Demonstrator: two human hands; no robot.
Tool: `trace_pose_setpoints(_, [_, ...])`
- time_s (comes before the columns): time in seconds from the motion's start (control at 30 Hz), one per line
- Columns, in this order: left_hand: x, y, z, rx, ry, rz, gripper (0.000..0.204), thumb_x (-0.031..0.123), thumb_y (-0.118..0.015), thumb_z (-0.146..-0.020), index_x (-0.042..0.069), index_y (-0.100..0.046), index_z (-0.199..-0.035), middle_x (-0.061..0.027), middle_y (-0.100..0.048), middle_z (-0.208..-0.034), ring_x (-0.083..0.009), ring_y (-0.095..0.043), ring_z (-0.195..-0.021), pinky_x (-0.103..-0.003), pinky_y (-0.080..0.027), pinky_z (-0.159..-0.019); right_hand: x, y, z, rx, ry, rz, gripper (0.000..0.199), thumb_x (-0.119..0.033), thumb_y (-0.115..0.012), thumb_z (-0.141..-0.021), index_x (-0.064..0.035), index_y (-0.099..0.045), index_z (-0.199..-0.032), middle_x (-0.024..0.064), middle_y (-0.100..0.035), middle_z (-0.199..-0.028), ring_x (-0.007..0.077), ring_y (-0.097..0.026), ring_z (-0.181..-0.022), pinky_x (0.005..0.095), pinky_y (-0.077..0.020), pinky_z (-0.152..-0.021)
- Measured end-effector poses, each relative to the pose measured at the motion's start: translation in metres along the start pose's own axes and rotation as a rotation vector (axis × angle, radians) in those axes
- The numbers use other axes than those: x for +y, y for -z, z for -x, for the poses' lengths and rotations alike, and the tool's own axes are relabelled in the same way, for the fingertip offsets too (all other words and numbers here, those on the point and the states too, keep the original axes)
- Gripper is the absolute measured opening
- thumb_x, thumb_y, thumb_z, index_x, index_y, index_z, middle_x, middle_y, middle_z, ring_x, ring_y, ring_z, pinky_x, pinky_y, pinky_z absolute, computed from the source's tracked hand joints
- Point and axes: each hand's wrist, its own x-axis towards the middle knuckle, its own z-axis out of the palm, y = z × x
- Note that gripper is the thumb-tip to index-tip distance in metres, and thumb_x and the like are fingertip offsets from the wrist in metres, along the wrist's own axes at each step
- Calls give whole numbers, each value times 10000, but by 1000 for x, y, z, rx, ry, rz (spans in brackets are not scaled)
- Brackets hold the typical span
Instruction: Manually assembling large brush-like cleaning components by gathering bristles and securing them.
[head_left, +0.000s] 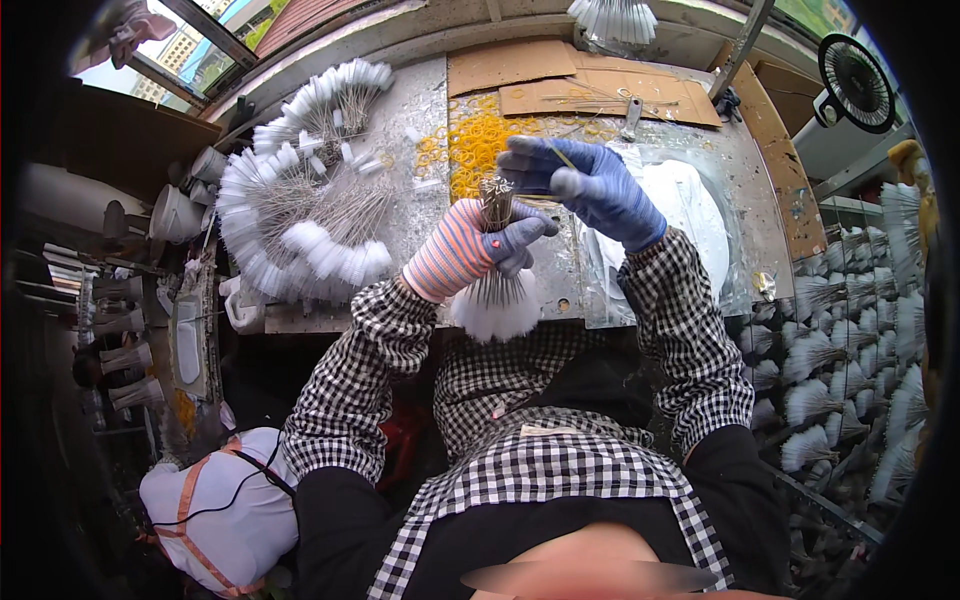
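Note:
My left hand [462, 246], in an orange-and-white striped glove with grey-blue fingertips, is closed round a bundle of small wire-stemmed brushes [497, 312]. Their white bristles fan out below the fist, and the twisted wire ends [496, 188] stick up above it. Just right of those ends is my right hand [598, 188] in a blue glove, its fingers pointing left and its thumb apart. A thin yellow rubber band [562, 154] crosses its fingers and seems stretched toward the bundle; where it loops is partly hidden.
Yellow rubber bands [478, 140] lie heaped beyond my hands. Many white brushes [300, 215] are fanned out on the table's left. Flat cardboard [610, 98] lies at the back, a white sheet [685, 215] under plastic at right. A fan [856, 85] and racks of brushes [840, 340] stand further right.

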Motion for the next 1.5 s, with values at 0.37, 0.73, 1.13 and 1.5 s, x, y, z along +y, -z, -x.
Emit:
trace_pose_setpoints(0.37, [-13,-16,6,-5,-450,-740,234,283,-735,-909,100,-711,-1052,-130,-687,-762,-293,-672,-670,-393,-522,-627,36,45,4,261,-202,-29,519,-419,-744,-910,37,-693,-1153,160,-747,-986,131,-701,-697,239,-524,-552])
trace_pose_setpoints(0.73, [-43,-9,14,72,-786,-789,248,175,-731,-845,73,-654,-1058,-126,-661,-1046,-299,-645,-988,-400,-523,-914,-14,-65,-9,-319,793,1187,238,-65,-815,-737,-49,-696,-942,78,-588,-739,253,-594,-642,375,-466,-582])
trace_pose_setpoints(1.13, [-81,-31,49,551,74,417,533,474,-572,-1000,52,-568,-1324,-107,-687,-1216,-270,-644,-1154,-444,-521,-954,-60,-73,41,-20,855,1140,428,-240,-863,-716,-28,-658,-1027,108,-678,-936,280,-659,-818,397,-512,-738])
trace_pose_setpoints(1.5, [-133,-77,42,180,-55,1961,342,325,-577,-960,78,-575,-1196,-53,-634,-1039,-191,-624,-892,-343,-540,-714,-1,-47,127,275,350,757,75,-67,-711,-885,-33,-677,-826,61,-665,-761,199,-617,-675,331,-475,-629])
